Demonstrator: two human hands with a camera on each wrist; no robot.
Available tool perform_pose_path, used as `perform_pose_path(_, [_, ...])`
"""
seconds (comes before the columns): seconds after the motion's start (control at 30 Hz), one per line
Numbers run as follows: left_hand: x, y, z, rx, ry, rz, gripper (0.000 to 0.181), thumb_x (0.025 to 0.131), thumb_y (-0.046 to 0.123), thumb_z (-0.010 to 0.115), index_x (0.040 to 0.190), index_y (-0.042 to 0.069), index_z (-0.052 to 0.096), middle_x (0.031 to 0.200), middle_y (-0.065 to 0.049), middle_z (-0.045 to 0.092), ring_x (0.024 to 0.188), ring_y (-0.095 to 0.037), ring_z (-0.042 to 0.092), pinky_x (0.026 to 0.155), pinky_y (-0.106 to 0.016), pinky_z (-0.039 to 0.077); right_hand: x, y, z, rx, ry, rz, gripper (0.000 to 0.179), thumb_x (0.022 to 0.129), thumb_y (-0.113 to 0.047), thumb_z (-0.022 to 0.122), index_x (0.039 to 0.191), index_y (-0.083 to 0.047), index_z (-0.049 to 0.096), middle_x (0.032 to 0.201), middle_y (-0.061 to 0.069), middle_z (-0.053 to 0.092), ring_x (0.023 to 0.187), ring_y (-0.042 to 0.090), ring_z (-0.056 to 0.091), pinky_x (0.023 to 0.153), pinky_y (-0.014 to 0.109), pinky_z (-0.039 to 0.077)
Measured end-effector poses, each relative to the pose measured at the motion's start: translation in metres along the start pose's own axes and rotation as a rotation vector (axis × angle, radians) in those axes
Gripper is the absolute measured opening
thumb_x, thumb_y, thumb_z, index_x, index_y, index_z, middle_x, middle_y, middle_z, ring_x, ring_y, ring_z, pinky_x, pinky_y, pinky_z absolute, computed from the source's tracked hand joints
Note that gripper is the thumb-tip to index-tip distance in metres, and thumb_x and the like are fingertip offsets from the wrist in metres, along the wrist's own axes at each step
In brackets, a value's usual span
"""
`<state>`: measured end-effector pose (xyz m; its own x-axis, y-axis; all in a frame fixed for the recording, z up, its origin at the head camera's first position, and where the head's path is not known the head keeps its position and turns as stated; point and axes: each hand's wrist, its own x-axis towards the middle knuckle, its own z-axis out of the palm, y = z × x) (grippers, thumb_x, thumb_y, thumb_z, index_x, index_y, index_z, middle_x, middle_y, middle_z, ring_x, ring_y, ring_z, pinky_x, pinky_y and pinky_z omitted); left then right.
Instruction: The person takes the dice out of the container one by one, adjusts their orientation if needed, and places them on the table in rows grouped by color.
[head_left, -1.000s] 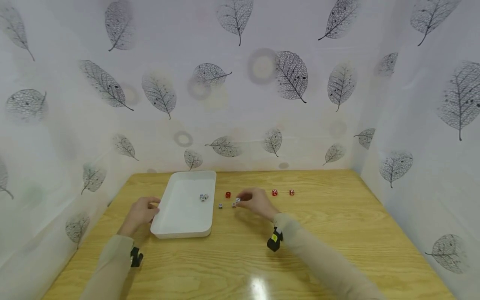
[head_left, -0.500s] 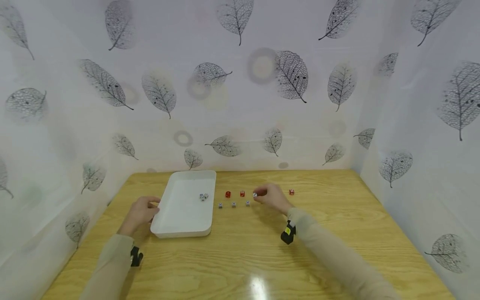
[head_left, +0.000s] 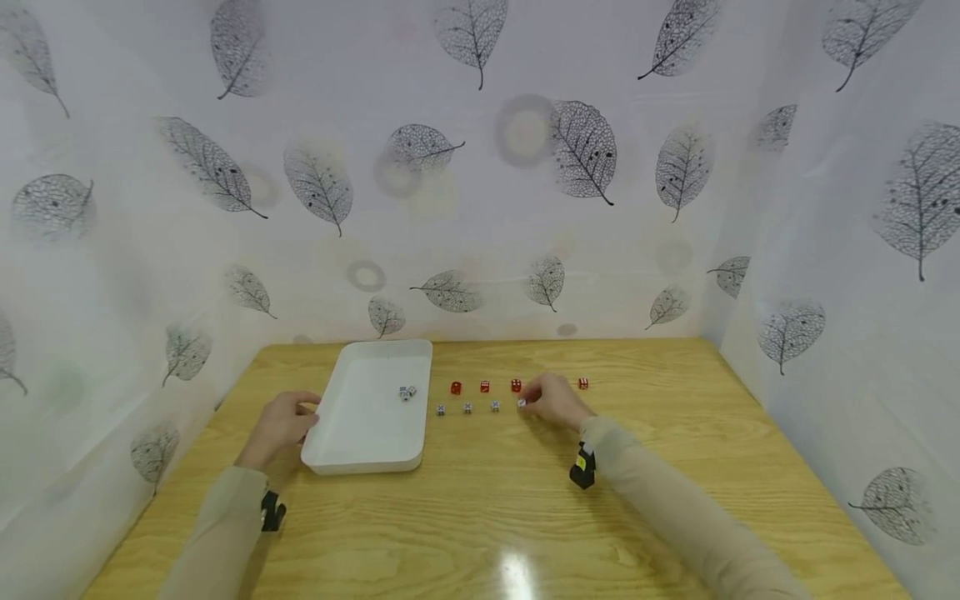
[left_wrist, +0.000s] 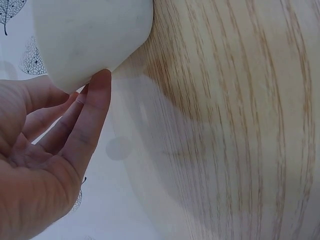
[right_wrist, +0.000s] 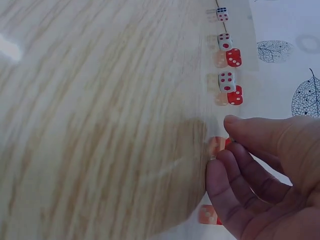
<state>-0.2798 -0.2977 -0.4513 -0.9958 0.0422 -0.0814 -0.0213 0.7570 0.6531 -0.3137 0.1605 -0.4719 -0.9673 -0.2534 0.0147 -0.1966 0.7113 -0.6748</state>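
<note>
Right hand pinches a white die, right of the white row, just nearer than the red dice. Left hand: farther off, fingers relaxed against the tray.

We see a table with yellowish wood grain, and in the head view, low in the middle, we notice a bright spot of light which shines on its surface. Behind the table and on both its sides we find a whitish sheet, printed with dark, finely veined leaves pointing in different directions, and with some pale, greyish rings.
</note>
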Motion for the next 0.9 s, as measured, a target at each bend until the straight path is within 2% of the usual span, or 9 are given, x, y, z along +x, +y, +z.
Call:
perform_pose_path(0.33, [-0.0026, 0.0014, -0.0004, -0.006, -0.005, 0.000, 0.042, 0.095, 0.004, 0.052, 0.134, -0.011, 0.049, 0.112, -0.032, 0.064, 0.084, -0.026, 0.069, 0.063, -0.034, 0.059, 0.0046, -0.0003, 0.0037, -0.019, 0.007, 0.012, 0.015, 0.081, -0.007, 0.077, 0.096, -0.005, 0.077, 0.092, 0.005, 0.071, 0.084, 0.015, 0.063, 0.076, 0.030, 0.055])
perform_pose_path(0.53, [-0.0030, 0.0019, -0.0014, -0.011, -0.006, 0.000, 0.042, 0.095, 0.004, 0.052, 0.134, -0.011, 0.049, 0.111, -0.032, 0.064, 0.085, -0.028, 0.068, 0.063, -0.033, 0.058, 0.0056, 0.0008, 0.0042, -0.037, 0.015, -0.008, 0.014, 0.082, -0.006, 0.076, 0.096, -0.004, 0.077, 0.091, 0.006, 0.072, 0.083, 0.015, 0.064, 0.075, 0.031, 0.055])
perform_pose_path(0.9, [0.0023, -0.0037, 0.0004, -0.020, 0.001, 0.006, 0.040, 0.094, 0.002, 0.052, 0.132, -0.011, 0.053, 0.108, -0.031, 0.065, 0.083, -0.027, 0.069, 0.062, -0.033, 0.059, 0.0052, 0.0015, 0.0045, -0.051, -0.004, 0.003, 0.011, 0.082, -0.009, 0.076, 0.093, -0.006, 0.077, 0.090, 0.003, 0.073, 0.085, 0.015, 0.066, 0.080, 0.034, 0.056])
